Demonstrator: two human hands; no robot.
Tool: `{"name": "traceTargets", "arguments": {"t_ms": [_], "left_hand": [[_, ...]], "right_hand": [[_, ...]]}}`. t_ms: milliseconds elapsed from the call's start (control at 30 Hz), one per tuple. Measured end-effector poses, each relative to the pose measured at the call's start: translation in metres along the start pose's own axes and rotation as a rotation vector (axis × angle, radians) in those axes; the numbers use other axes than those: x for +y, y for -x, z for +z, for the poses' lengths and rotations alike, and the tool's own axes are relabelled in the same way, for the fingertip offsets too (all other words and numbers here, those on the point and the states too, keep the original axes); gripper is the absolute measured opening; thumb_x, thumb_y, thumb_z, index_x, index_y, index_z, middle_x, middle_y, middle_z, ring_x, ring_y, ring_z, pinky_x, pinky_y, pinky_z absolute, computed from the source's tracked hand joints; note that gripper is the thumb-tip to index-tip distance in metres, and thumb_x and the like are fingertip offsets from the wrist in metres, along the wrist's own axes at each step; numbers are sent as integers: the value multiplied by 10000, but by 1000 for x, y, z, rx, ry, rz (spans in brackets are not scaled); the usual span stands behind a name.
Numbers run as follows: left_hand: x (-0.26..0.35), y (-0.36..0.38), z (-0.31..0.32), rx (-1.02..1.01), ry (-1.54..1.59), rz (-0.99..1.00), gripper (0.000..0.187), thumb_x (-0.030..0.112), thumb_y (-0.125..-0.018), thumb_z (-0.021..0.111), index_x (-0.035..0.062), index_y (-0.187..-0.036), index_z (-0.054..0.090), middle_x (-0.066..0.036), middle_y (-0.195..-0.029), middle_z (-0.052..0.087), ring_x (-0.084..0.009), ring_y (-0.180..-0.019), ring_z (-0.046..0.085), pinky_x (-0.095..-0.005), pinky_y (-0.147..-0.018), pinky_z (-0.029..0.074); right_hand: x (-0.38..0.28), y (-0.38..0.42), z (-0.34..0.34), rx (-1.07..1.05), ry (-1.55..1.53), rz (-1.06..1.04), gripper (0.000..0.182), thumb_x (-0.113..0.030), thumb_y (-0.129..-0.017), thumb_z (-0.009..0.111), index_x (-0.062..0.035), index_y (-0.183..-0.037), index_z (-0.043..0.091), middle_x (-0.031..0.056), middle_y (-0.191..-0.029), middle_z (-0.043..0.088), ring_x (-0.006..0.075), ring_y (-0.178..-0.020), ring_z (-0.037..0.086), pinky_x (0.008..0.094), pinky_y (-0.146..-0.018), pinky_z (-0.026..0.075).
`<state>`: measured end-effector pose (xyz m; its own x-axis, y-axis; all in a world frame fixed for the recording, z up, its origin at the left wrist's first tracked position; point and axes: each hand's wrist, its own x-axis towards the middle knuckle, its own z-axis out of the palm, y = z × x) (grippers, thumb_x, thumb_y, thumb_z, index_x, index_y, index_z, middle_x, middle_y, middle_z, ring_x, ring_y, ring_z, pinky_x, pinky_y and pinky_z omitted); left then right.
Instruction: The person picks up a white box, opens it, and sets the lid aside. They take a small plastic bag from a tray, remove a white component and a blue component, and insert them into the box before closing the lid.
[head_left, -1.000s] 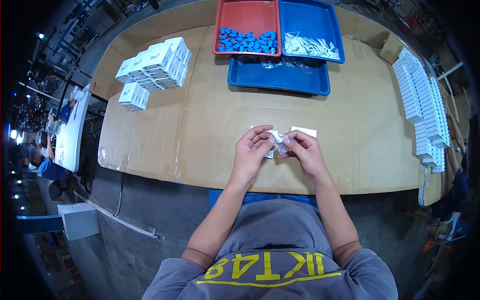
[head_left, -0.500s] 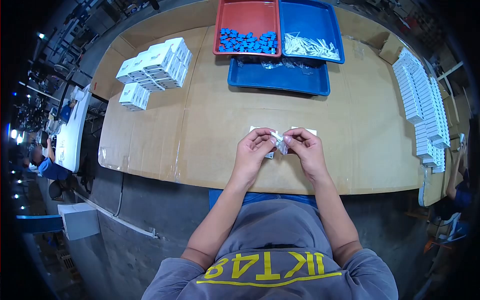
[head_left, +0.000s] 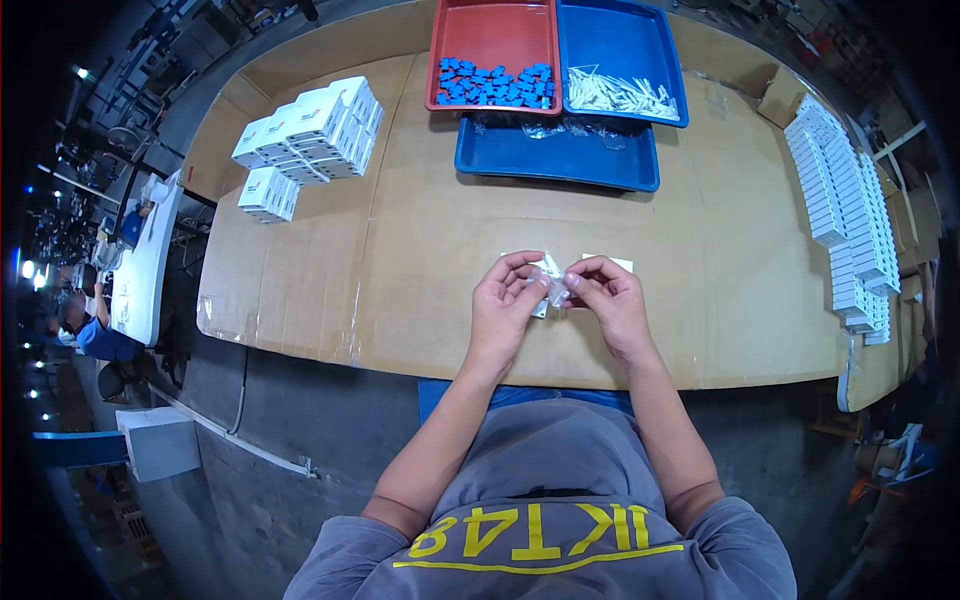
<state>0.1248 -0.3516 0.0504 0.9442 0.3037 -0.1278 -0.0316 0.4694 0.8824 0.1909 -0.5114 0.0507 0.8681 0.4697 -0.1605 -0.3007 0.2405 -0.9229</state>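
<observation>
Between my two hands is a small clear plastic bag (head_left: 557, 292) with a white stick-like piece in its upper part. My left hand (head_left: 508, 305) pinches the bag's left side between thumb and fingers. My right hand (head_left: 612, 302) is closed on its right side, fingertips close to those of the left. Under the hands, white flat pieces lie on the cardboard-covered table; one white piece (head_left: 622, 265) shows behind my right fingers, and another is mostly hidden behind my left hand.
Ahead stand a red tray (head_left: 495, 30) of blue parts, a blue tray (head_left: 615, 45) of white sticks, and a lower blue tray (head_left: 555, 170) with clear bags. White boxes (head_left: 315, 115) are stacked at left, more white boxes (head_left: 845, 200) at right. A person (head_left: 105, 335) sits far left.
The plastic bag has shifted slightly left and shows more spread between my fingers. Both hands stay in nearly the same place. At far right, a person's arm has moved mostly out of sight.
</observation>
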Motion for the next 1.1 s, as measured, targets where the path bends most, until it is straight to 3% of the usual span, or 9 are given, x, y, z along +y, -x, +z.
{"name": "traceTargets", "arguments": {"t_ms": [267,500,800,900,1100], "left_hand": [[-5,0,-5,26,42,15,237,9,-988,678,-20,-1210,600,-92,-1138,677,-128,-1008,682,-293,-911,584],[-1,2,-1,-16,31,-43,220,-34,-963,665,-10,-1177,619,-54,-1092,657,-106,-1002,659,-250,-879,543],[0,2,-5,-6,61,-102,290,-34,-978,635,22,-1261,603,-57,-1120,644,-90,-970,644,-246,-835,547],[5,3,-2,30,125,-168,271,-12,-997,629,21,-1265,612,-66,-1124,654,-90,-965,647,-240,-820,550],[-5,-5,-18,-23,-145,-54,262,33,-1014,649,-4,-1272,622,-59,-1056,675,-90,-927,663,-237,-824,557]], "right_hand": [[0,1,-1,-101,35,19,159,-35,-987,698,34,-1126,662,76,-1006,695,125,-893,691,287,-814,624],[-2,1,1,-72,41,40,219,-23,-981,702,35,-1188,660,71,-1052,676,109,-922,671,273,-836,593],[-1,-1,4,-45,42,-86,473,72,-928,703,12,-1378,568,99,-1095,673,117,-956,685,267,-857,585],[-5,0,1,-96,-24,87,531,67,-933,702,9,-1426,513,95,-1043,681,130,-929,700,282,-833,600],[-7,-2,-5,-75,17,49,490,24,-962,700,18,-1416,516,83,-948,694,144,-839,719,279,-770,609]]}}
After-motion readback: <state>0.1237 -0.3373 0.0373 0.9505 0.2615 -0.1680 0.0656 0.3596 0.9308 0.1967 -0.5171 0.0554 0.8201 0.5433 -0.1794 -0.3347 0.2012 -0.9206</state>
